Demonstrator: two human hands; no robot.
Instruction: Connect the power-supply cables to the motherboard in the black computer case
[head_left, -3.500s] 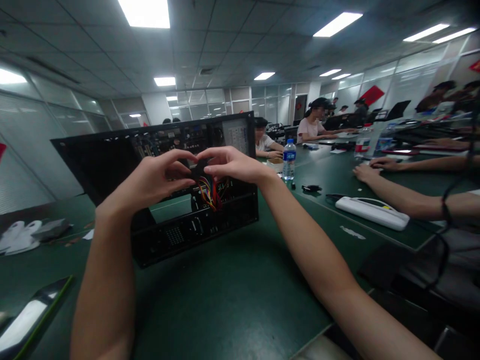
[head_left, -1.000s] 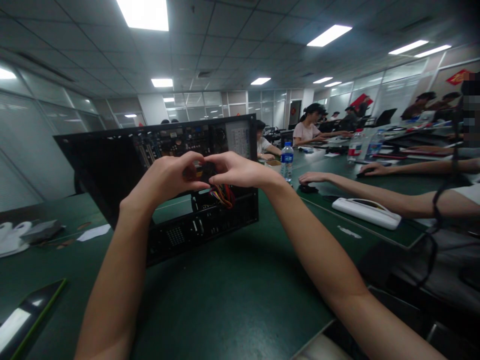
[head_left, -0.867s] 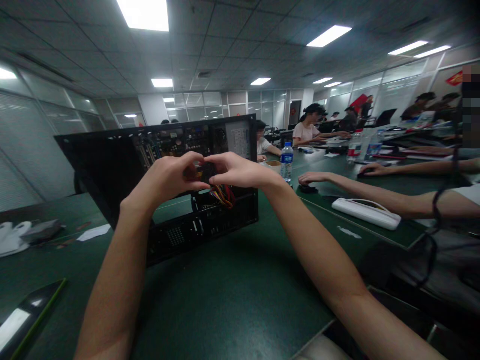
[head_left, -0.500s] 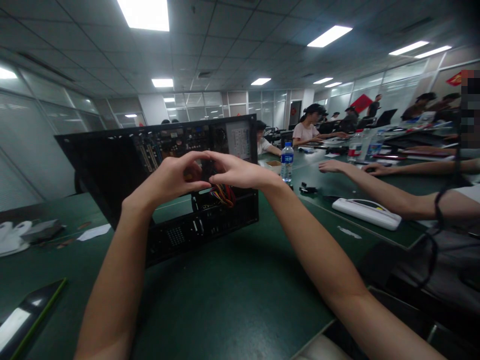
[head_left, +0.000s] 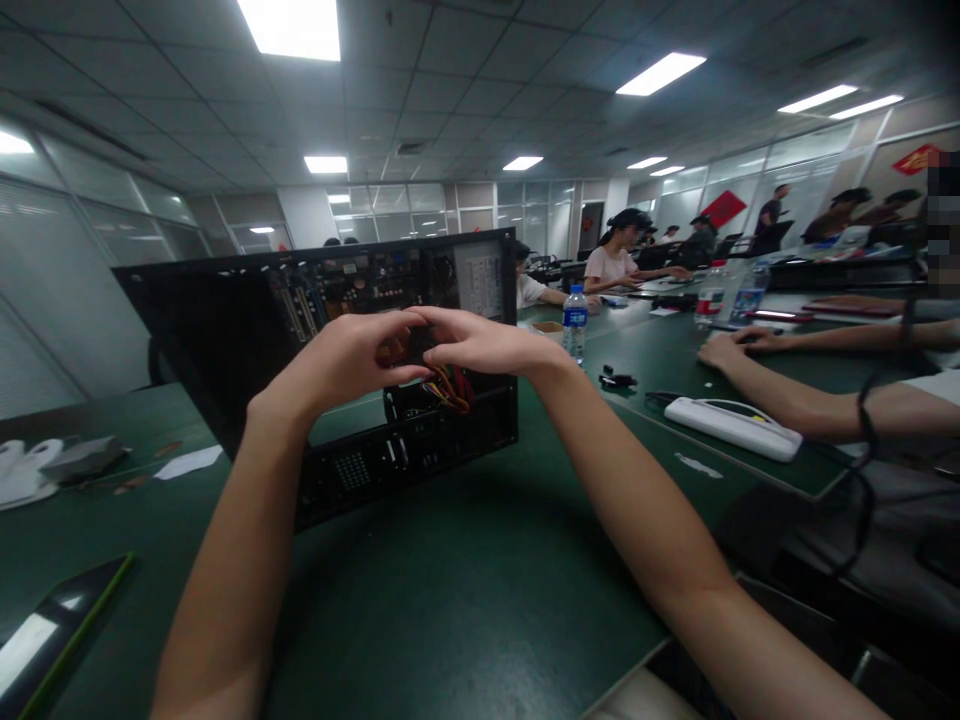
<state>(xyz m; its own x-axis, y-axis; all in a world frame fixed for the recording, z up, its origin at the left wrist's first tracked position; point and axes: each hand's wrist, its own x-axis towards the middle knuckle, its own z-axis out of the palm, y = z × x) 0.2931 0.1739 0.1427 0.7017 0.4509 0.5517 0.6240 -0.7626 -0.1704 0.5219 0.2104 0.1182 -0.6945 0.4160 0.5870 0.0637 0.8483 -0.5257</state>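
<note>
An open black computer case (head_left: 210,330) stands on the green table (head_left: 465,590), its motherboard (head_left: 367,283) facing me. In front of the case, my left hand (head_left: 352,350) and my right hand (head_left: 480,342) meet at the fingertips, forming a rounded gap. Both have fingers curved, with thumbs apart from the fingers, and nothing shows held in either. A bundle of coloured cables (head_left: 454,388) hangs in the case just below my right hand.
A water bottle (head_left: 575,322) and a small black object (head_left: 617,377) stand right of the case. Further right are a white power strip (head_left: 733,427) and a person's hand (head_left: 724,352). A dark green-edged panel (head_left: 52,630) and white paper (head_left: 189,462) lie left.
My hands have shifted very slightly, the left thumb a little lower and nearer the cables. The neighbouring person's hand has drawn back to the right, next to their other hand.
</note>
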